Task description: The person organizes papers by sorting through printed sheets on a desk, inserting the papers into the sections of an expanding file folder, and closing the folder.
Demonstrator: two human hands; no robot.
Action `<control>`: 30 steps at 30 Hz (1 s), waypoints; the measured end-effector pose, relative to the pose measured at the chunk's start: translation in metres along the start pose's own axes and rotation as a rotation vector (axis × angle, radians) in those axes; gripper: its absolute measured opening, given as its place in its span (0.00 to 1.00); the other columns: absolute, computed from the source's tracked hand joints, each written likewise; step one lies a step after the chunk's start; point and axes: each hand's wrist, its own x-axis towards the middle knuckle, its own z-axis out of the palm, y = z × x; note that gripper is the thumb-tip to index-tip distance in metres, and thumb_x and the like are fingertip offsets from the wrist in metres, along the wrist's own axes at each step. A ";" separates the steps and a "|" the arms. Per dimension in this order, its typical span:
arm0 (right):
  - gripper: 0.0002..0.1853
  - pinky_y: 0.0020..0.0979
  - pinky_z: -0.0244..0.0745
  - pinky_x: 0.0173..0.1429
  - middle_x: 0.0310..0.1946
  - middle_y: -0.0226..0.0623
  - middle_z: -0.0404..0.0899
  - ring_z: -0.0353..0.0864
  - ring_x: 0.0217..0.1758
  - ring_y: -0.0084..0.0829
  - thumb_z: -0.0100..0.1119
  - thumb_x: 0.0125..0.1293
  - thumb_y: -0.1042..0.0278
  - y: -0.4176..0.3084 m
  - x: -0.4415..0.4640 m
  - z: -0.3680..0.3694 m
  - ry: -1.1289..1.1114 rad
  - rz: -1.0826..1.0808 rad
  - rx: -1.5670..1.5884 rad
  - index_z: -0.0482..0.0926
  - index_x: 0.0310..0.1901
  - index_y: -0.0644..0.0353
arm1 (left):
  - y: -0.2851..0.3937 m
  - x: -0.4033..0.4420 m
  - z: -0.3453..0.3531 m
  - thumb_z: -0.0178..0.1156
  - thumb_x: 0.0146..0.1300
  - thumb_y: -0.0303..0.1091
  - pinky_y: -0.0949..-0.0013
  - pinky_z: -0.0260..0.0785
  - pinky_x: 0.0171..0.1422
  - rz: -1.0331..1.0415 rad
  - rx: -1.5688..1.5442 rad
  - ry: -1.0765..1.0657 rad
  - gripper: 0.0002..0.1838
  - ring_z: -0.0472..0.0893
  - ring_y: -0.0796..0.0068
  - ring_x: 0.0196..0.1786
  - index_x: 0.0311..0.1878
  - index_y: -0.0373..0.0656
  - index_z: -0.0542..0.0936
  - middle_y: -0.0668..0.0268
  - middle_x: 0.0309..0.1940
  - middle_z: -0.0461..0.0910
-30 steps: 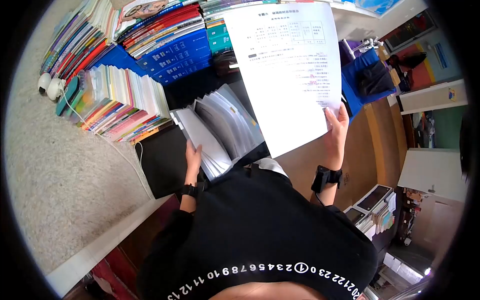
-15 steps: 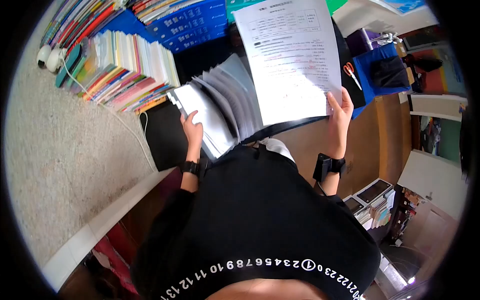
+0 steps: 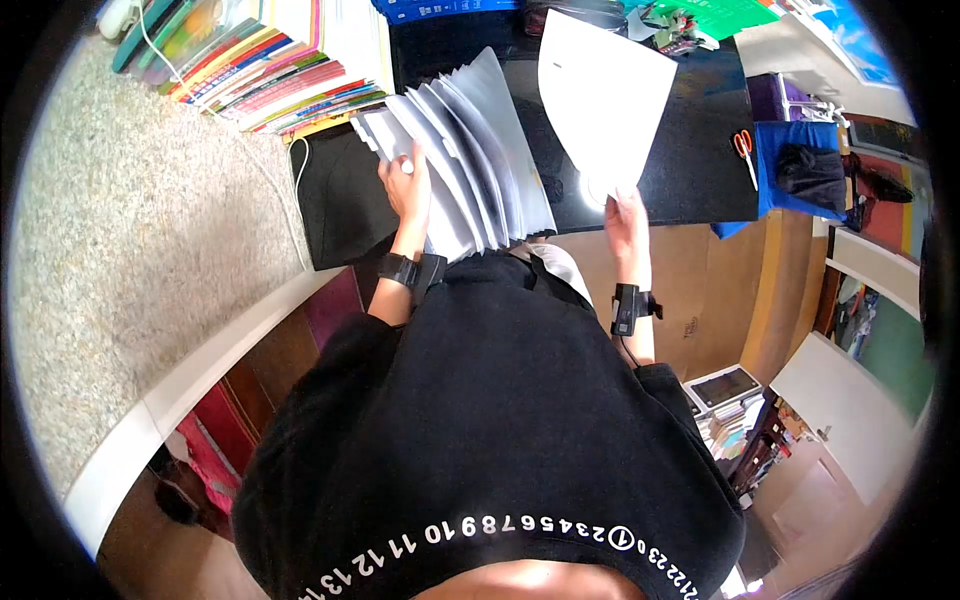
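Observation:
A fanned-out folder (image 3: 490, 150) of clear sleeves leans near my body at the black desk's front edge. My left hand (image 3: 406, 188) grips its left side, fingers wrapped over the edge by the tabs. To the right, my right hand (image 3: 626, 222) pinches the bottom corner of a white paper sheet (image 3: 605, 95), which curves upward over the desk. The side of the sheet facing me looks almost blank.
Stacked books (image 3: 290, 70) stand at the desk's left. Orange-handled scissors (image 3: 743, 146) lie on the black desk (image 3: 700, 150) near its right edge, beside a blue bag (image 3: 785, 150) with dark cloth. A white cable (image 3: 240, 140) runs down the left.
The sheet's printed face has turned out of sight, and it is now held by a corner. My right hand has shifted left. The view has tilted, showing more desk.

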 end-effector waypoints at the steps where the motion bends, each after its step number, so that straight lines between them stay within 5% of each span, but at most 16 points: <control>1: 0.20 0.28 0.71 0.53 0.46 0.30 0.75 0.74 0.50 0.23 0.59 0.58 0.76 0.011 -0.001 0.002 0.005 0.044 0.062 0.71 0.52 0.55 | 0.005 -0.003 -0.003 0.54 0.58 0.61 0.56 0.56 0.66 0.019 0.009 0.001 0.39 0.63 0.48 0.64 0.50 0.26 0.73 0.43 0.63 0.58; 4: 0.19 0.27 0.71 0.53 0.46 0.30 0.75 0.74 0.50 0.24 0.59 0.58 0.75 0.033 -0.010 0.015 0.075 0.167 0.111 0.71 0.52 0.57 | 0.008 -0.004 -0.005 0.55 0.57 0.61 0.56 0.58 0.65 0.136 0.000 -0.050 0.39 0.64 0.48 0.64 0.51 0.27 0.72 0.44 0.63 0.57; 8: 0.18 0.27 0.71 0.53 0.46 0.31 0.75 0.75 0.49 0.25 0.58 0.58 0.77 0.039 -0.021 0.038 0.063 0.174 0.098 0.71 0.51 0.58 | 0.044 -0.021 0.002 0.66 0.46 0.60 0.55 0.61 0.64 0.243 0.175 -0.030 0.52 0.64 0.44 0.63 0.58 0.19 0.61 0.42 0.63 0.55; 12: 0.18 0.29 0.72 0.54 0.48 0.31 0.74 0.74 0.51 0.25 0.57 0.58 0.78 0.040 -0.015 0.036 -0.043 0.167 0.021 0.70 0.51 0.57 | 0.049 -0.021 0.007 0.66 0.49 0.41 0.55 0.64 0.62 0.260 0.145 -0.098 0.47 0.68 0.40 0.59 0.65 0.26 0.51 0.38 0.64 0.52; 13: 0.18 0.29 0.71 0.54 0.49 0.32 0.73 0.74 0.51 0.25 0.57 0.58 0.78 0.038 -0.015 0.039 -0.054 0.164 -0.003 0.70 0.51 0.57 | 0.050 -0.022 0.009 0.63 0.48 0.31 0.55 0.67 0.59 0.328 0.156 -0.077 0.48 0.70 0.40 0.58 0.69 0.36 0.45 0.39 0.66 0.49; 17: 0.14 0.25 0.71 0.51 0.45 0.32 0.75 0.75 0.47 0.24 0.55 0.60 0.79 0.027 -0.023 0.050 0.020 -0.073 -0.115 0.71 0.48 0.59 | 0.067 -0.028 0.005 0.59 0.46 0.27 0.54 0.71 0.54 0.327 0.223 -0.182 0.47 0.71 0.40 0.56 0.71 0.53 0.49 0.41 0.68 0.44; 20: 0.08 0.21 0.71 0.46 0.37 0.30 0.76 0.75 0.40 0.20 0.54 0.61 0.79 0.008 -0.031 0.054 0.050 -0.467 -0.354 0.71 0.42 0.61 | 0.058 -0.024 0.013 0.58 0.47 0.27 0.54 0.72 0.53 0.550 0.326 -0.141 0.42 0.71 0.40 0.56 0.69 0.55 0.57 0.43 0.69 0.42; 22: 0.07 0.22 0.71 0.45 0.37 0.30 0.75 0.74 0.38 0.20 0.54 0.62 0.79 -0.013 -0.046 0.065 0.142 -0.657 -0.617 0.71 0.42 0.63 | 0.055 -0.021 0.017 0.57 0.47 0.26 0.54 0.72 0.53 0.655 0.390 -0.101 0.35 0.71 0.42 0.57 0.64 0.49 0.66 0.45 0.70 0.40; 26: 0.10 0.32 0.75 0.42 0.37 0.44 0.79 0.81 0.36 0.41 0.53 0.63 0.76 -0.016 -0.062 0.071 0.133 -1.188 -1.267 0.73 0.45 0.64 | 0.068 -0.027 0.017 0.58 0.48 0.25 0.55 0.72 0.53 0.668 0.493 -0.071 0.33 0.70 0.44 0.58 0.62 0.41 0.66 0.47 0.71 0.38; 27: 0.11 0.34 0.75 0.45 0.40 0.52 0.78 0.81 0.44 0.46 0.52 0.63 0.76 -0.011 -0.066 0.071 0.075 -1.141 -1.296 0.74 0.47 0.62 | 0.075 -0.031 0.016 0.57 0.48 0.25 0.55 0.72 0.53 0.623 0.508 -0.093 0.33 0.70 0.44 0.58 0.62 0.40 0.65 0.47 0.71 0.38; 30: 0.09 0.32 0.76 0.41 0.37 0.46 0.79 0.82 0.39 0.42 0.51 0.65 0.73 -0.007 -0.063 0.076 0.110 -1.082 -1.342 0.75 0.46 0.61 | 0.076 -0.026 0.015 0.57 0.50 0.26 0.55 0.73 0.52 0.549 0.367 -0.174 0.34 0.71 0.43 0.57 0.63 0.37 0.62 0.49 0.71 0.38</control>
